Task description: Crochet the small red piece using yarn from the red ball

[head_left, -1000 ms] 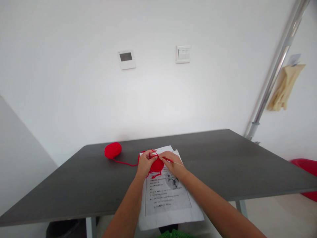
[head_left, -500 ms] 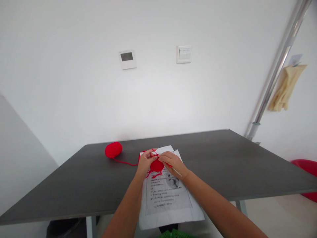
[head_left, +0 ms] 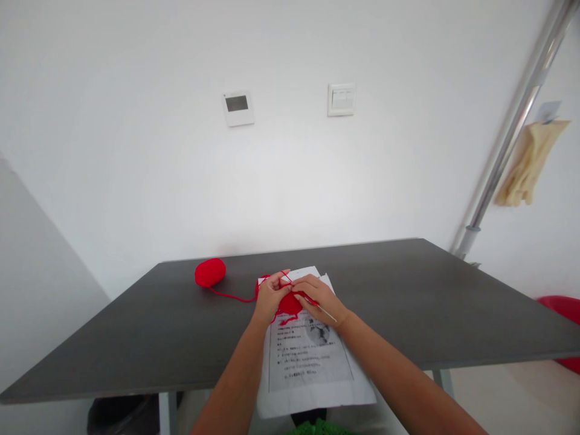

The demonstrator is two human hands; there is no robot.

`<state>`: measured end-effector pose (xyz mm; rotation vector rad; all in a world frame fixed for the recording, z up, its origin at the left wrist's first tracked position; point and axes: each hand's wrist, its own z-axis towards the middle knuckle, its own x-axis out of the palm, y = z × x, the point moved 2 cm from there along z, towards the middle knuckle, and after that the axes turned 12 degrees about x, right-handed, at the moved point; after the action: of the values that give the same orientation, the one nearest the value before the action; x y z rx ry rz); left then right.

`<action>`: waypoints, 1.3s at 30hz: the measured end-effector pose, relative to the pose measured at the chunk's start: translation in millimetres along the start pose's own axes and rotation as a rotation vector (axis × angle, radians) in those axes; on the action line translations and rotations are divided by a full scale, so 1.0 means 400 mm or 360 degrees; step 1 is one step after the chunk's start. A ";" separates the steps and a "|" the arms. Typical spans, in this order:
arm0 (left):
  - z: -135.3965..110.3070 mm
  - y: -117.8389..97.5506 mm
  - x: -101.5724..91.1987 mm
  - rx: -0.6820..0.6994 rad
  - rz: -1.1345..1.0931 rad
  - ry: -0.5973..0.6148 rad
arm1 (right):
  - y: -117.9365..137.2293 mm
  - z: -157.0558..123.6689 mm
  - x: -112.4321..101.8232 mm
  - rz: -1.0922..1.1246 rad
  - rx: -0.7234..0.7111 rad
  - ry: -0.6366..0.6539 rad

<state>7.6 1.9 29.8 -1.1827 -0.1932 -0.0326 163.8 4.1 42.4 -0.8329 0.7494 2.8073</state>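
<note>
Between my hands is a small red crochet piece (head_left: 290,304), with loose yarn ends hanging from its lower edge. My left hand (head_left: 272,294) pinches its left upper edge, and a strand of red yarn runs up by the fingers. My right hand (head_left: 316,294) is closed around a crochet hook (head_left: 327,313); its thin pale shaft sticks out below the palm, while the tip is hidden at the work. A red yarn ball (head_left: 210,273) lies to the left on the table, its strand trailing to my left hand.
Printed paper sheets (head_left: 312,386) lie under my hands and hang over the front edge of the dark table (head_left: 399,290). A white wall with a switch (head_left: 341,99) rises behind. At right are a metal pole (head_left: 502,142), hanging gloves (head_left: 530,163) and a red chair (head_left: 559,307).
The view has shifted slightly. Both hands keep their hold by the crochet piece, with only small finger movement; the right fingers sit a little closer over the work.
</note>
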 end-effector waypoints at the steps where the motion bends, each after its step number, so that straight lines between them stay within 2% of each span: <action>1: -0.001 -0.001 0.000 -0.0012 -0.0004 0.0000 | -0.002 -0.001 -0.001 0.0020 0.0022 0.0006; 6: -0.003 -0.003 0.001 -0.0090 -0.0049 0.0028 | -0.012 -0.006 -0.008 0.0039 0.0165 -0.0050; 11: -0.001 0.000 -0.002 -0.0137 -0.0068 0.0039 | -0.007 -0.007 -0.010 0.0028 0.0128 -0.0020; 18: 0.003 0.003 -0.007 -0.0132 0.0011 0.0025 | -0.019 -0.008 0.000 -0.0070 0.0207 0.0048; 21: 0.000 0.001 -0.006 -0.0221 -0.0137 -0.0016 | -0.017 -0.004 0.002 -0.0147 0.0134 0.0110; 26: -0.004 -0.003 -0.008 -0.0403 -0.0352 -0.0103 | -0.010 0.003 0.003 -0.0265 -0.0083 0.0076; 30: -0.001 0.006 -0.015 -0.0457 -0.0424 -0.0099 | -0.005 0.003 0.009 -0.0394 -0.0177 0.0060; 35: 0.001 0.014 -0.014 -0.0400 -0.0425 -0.0125 | 0.008 0.005 0.021 -0.0641 -0.0092 -0.0025; 39: 0.000 0.012 -0.007 -0.0304 -0.0380 -0.0133 | 0.020 0.007 0.023 -0.0637 0.0001 -0.0029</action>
<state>5.5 3.6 24.9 -1.3468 -0.4115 -0.2155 152.8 -1.6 42.8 -0.8476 0.5121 2.4549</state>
